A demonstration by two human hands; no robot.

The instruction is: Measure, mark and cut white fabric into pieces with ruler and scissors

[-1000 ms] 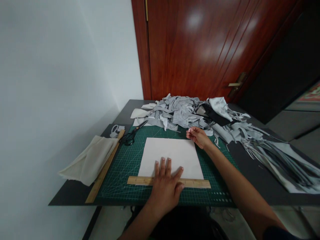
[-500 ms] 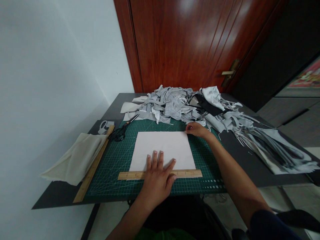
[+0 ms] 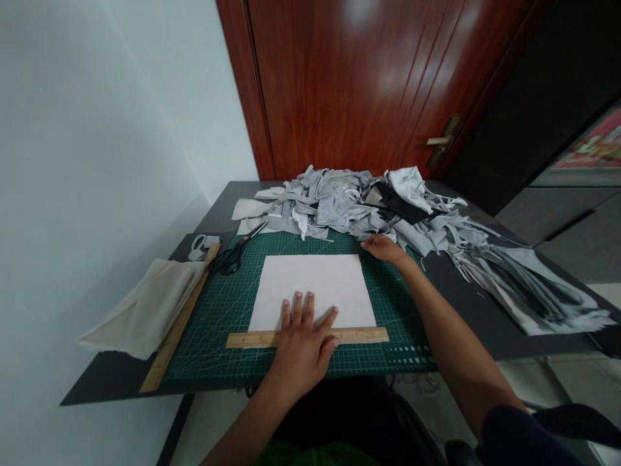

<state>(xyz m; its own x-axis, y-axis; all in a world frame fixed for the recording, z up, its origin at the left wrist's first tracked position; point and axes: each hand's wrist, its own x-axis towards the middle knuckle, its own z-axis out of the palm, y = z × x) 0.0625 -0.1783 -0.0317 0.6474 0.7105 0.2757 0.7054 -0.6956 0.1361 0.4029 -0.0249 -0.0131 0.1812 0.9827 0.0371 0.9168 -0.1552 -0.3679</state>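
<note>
A white square of fabric (image 3: 315, 281) lies flat on a green cutting mat (image 3: 220, 317). A short wooden ruler (image 3: 361, 336) lies across the fabric's near edge. My left hand (image 3: 301, 340) rests flat on the ruler and fabric, fingers spread. My right hand (image 3: 383, 248) sits at the fabric's far right corner, by the edge of a heap of grey fabric scraps (image 3: 339, 207). Its fingers are curled down; whether they pinch anything is hidden.
Black scissors (image 3: 233, 255) lie at the mat's far left corner. A long wooden ruler (image 3: 174, 333) runs along the mat's left side, beside folded cream cloth (image 3: 145, 310). Grey strips (image 3: 514, 278) trail right over the dark table (image 3: 485, 323). A red-brown door (image 3: 369, 84) stands behind.
The view has shifted left and down. My right hand has moved slightly toward the scrap heap at the fabric's far corner. My left hand stays on the ruler.
</note>
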